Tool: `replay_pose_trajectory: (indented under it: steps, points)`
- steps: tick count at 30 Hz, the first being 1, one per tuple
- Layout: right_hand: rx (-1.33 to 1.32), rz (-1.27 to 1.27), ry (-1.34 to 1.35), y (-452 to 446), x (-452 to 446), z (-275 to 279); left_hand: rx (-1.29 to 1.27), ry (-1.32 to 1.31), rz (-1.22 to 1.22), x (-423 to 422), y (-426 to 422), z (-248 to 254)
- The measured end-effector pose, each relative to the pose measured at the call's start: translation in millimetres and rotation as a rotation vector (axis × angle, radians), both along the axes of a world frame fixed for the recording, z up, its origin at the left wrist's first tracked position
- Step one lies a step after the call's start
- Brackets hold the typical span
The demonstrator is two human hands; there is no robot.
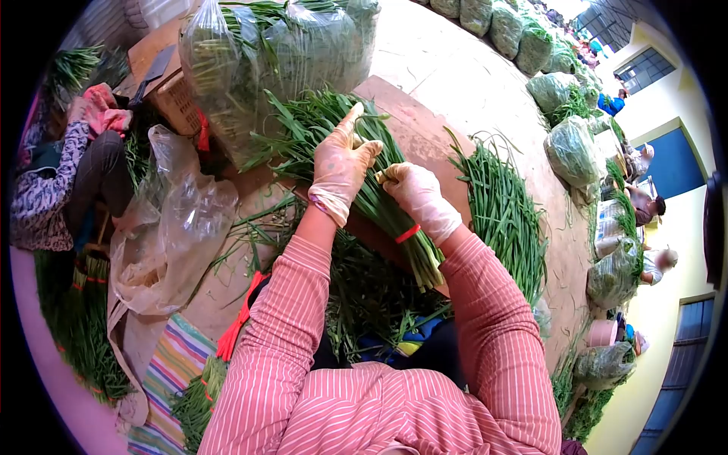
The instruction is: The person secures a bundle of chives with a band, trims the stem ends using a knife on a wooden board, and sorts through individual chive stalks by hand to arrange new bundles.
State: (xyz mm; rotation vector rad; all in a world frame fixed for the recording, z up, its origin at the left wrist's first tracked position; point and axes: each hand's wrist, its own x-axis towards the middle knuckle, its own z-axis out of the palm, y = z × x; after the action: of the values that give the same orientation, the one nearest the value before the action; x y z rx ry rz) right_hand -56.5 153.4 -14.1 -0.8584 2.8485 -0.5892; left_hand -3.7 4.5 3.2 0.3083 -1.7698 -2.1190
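A thick bundle of long green leafy stalks (pixel 371 186) lies slantwise in front of me, its pale cut ends toward my lap. A red band (pixel 407 233) circles it near those ends. My left hand (pixel 341 163), in a thin pale glove, rests on the upper part of the bundle, index finger stretched out and the other fingers bent. On the bundle's right side, above the band, my right hand (pixel 417 193), gloved too, is closed with its fingertips against the stalks; whether it pinches a stalk is hard to see.
Loose stalks (pixel 504 216) lie on the board to the right. A filled plastic bag (pixel 280 68) stands ahead. Left are a crumpled clear bag (pixel 174 227), red bands (pixel 239 318), a knife (pixel 155 70) and a seated person (pixel 64 167). Filled bags (pixel 572 152) line the far right.
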Motion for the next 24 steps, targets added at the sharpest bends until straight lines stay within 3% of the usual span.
replay_pose_trajectory:
  steps: [2, 3, 5, 6, 7, 9, 11, 13, 16, 17, 19, 21, 23, 24]
  points:
    - [0.055, 0.036, -0.035, 2.5, -5.9, 1.8, -0.262, -0.041, 0.08, -1.0, -3.2, -5.9]
    - [0.055, 0.035, -0.033, 5.2, -10.5, -0.6, -0.262, -0.038, 0.079, -1.9, -4.3, -13.7]
    - [-0.048, 0.074, -0.072, 9.7, -18.5, -10.2, -0.643, -0.371, 0.108, -4.2, -4.8, -36.3]
    - [-0.05, 0.076, -0.071, 9.2, -18.0, -11.1, -0.535, -0.547, -0.14, 1.2, -2.8, -19.6]
    - [-0.06, 0.075, -0.09, 9.4, -16.5, -11.0, -0.564, -0.607, -0.296, -2.4, 2.4, -30.0]
    - [-0.02, 0.084, -0.053, 10.0, -14.1, -9.1, -0.361, -0.75, -0.558, 5.8, 19.7, -14.0]
    - [-0.017, 0.12, 0.059, 11.5, -13.1, -15.6, -0.418, -0.697, -0.489, 1.7, 35.6, -34.5]
    - [0.017, 0.216, 0.177, 13.9, -8.9, -7.7, -0.406, -0.727, -0.427, 3.8, 39.8, -19.2]
    - [0.025, 0.177, 0.112, 15.2, -6.8, 0.7, -0.506, -0.784, -0.439, -7.3, 39.8, -39.4]
    - [-0.013, 0.238, 0.138, 17.5, -6.6, 2.8, -0.433, -0.733, -0.368, -8.9, 42.0, -54.2]
    - [-0.047, 0.318, 0.211, 21.8, -7.5, 1.4, -0.443, -0.737, -0.428, -3.5, 39.6, -33.5]
    - [-0.065, 0.345, 0.264, 25.0, -6.5, 1.0, -0.442, -0.725, -0.405, -10.0, 41.3, -57.6]
    - [0.004, 0.336, 0.322, 23.7, -3.2, 5.4, -0.156, -0.705, -0.413, -25.0, 42.6, -97.1]
    - [0.072, 0.328, 0.372, 22.4, -0.9, 6.3, -0.096, -0.706, -0.404, -16.1, 43.4, -76.5]
